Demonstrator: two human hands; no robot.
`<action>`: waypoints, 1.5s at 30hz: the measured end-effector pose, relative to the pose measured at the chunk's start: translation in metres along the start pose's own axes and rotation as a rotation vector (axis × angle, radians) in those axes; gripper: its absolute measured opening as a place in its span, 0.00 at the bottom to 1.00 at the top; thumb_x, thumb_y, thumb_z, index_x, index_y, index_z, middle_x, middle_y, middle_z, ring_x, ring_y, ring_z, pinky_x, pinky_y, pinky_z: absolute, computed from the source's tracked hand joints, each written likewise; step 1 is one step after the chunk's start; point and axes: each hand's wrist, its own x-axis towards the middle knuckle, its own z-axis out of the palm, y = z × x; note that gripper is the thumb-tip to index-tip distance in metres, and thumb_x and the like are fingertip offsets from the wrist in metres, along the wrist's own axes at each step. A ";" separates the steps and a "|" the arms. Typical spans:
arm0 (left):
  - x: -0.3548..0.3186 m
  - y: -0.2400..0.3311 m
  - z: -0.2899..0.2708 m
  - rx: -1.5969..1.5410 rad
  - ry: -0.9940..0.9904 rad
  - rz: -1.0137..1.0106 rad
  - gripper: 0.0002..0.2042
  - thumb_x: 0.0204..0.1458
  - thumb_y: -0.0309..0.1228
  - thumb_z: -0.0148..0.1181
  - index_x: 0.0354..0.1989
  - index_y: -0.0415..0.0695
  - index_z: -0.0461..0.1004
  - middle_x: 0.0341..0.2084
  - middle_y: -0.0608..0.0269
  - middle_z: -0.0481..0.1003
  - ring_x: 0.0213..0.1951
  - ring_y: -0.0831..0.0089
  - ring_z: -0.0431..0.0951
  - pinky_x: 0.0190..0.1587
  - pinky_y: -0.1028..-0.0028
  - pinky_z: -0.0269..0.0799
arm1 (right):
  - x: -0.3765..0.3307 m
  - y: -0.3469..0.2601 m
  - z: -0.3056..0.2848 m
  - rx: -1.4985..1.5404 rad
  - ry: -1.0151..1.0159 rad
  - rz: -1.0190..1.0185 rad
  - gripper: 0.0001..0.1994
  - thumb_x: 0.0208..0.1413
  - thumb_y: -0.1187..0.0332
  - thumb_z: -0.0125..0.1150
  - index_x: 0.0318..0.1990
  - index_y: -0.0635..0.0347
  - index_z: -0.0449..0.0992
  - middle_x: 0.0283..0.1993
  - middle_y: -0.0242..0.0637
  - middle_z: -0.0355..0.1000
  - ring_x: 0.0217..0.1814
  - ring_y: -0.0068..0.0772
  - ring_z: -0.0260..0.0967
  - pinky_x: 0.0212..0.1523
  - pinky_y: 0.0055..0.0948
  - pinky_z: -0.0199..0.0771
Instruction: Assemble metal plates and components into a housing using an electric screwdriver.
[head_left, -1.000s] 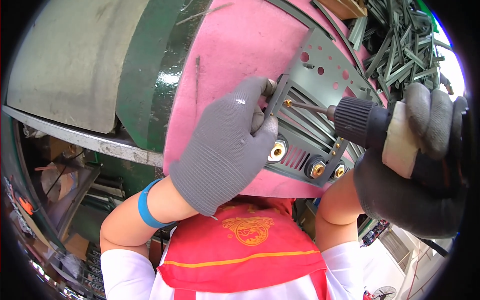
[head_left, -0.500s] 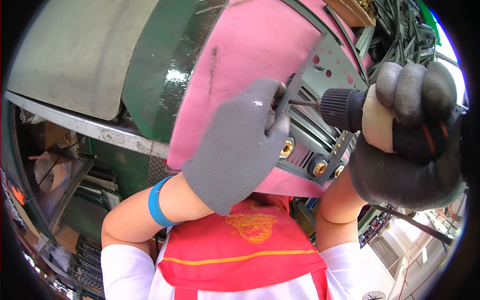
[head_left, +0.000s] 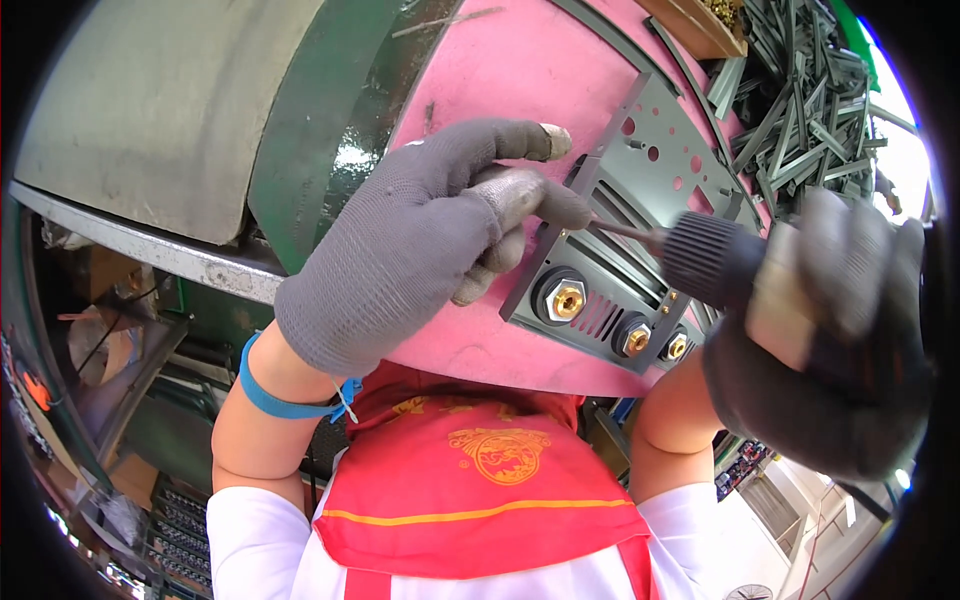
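Note:
In a grey glove, my left hand [head_left: 375,240] hovers at the left edge of a grey metal chassis [head_left: 607,290]. Its thumb and index finger point outward, while the other fingers curl in; whatever they may hold is hidden. The index fingertip is at the end of the driver bit [head_left: 628,231]. My right hand [head_left: 830,390], in a dark glove, wraps round a power screwdriver [head_left: 708,260] with a black ribbed collar. Several black-ringed brass fittings [head_left: 567,302] line the chassis's near side, beside a row of slots. A flat part with round holes [head_left: 655,125] adjoins it.
The chassis lies on a pink work surface [head_left: 470,345]. Beyond it are a heap of dark metal strips [head_left: 805,120] and a wooden box [head_left: 705,30] of small brass pieces. Dark strips [head_left: 625,35] lie along the far edge. At left is a green panel [head_left: 310,130].
My left hand has left the chassis edge, moved left and turned, its index finger now at the bit. The screwdriver has drawn back and down in my right hand, away from the chassis edge.

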 end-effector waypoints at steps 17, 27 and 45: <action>0.014 -0.007 0.013 -0.037 -0.080 -0.110 0.31 0.60 0.62 0.50 0.40 0.42 0.79 0.20 0.75 0.66 0.19 0.87 0.55 0.21 0.82 0.46 | 0.013 0.010 0.013 -0.064 -0.003 -0.069 0.08 0.53 0.65 0.56 0.33 0.57 0.65 0.26 0.29 0.56 0.29 0.23 0.50 0.34 0.26 0.53; 0.013 -0.006 0.017 -0.174 -0.164 -0.083 0.29 0.62 0.57 0.51 0.46 0.37 0.78 0.17 0.79 0.56 0.18 0.88 0.50 0.21 0.82 0.45 | 0.012 0.012 0.011 -0.087 0.006 -0.080 0.08 0.53 0.65 0.55 0.33 0.58 0.65 0.26 0.30 0.56 0.28 0.23 0.50 0.33 0.26 0.54; 0.004 -0.007 0.020 0.600 0.136 0.218 0.22 0.55 0.32 0.63 0.56 0.35 0.72 0.22 0.77 0.57 0.24 0.85 0.57 0.27 0.82 0.55 | 0.006 -0.002 -0.020 -0.147 0.042 -0.093 0.08 0.55 0.65 0.54 0.33 0.60 0.66 0.26 0.31 0.56 0.28 0.24 0.50 0.33 0.28 0.54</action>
